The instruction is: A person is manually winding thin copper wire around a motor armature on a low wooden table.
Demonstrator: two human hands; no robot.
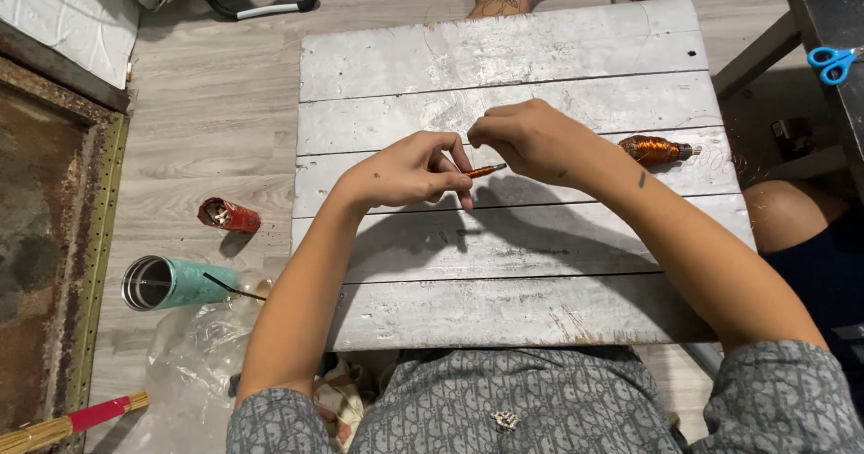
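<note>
A small copper-wound rod [484, 170] is pinched between left hand [409, 173] and right hand [526, 139] fingertips above the tabletop [504, 49] centre. One wound coil [655, 150] is laid near the right edge; winding appears unfinished.

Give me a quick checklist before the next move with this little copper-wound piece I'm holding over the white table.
1. Left hand grips the small copper-wound piece: ok.
2. Right hand pinches near the piece's other end: ok; what it pinches, cannot tell.
3. Piece held above the white plank table, not beyond its edge: ok.
4. Large copper coil lies on the table by the right forearm: ok.
5. Blue scissors sit off on the dark side surface, away from both hands: not ok.
</note>
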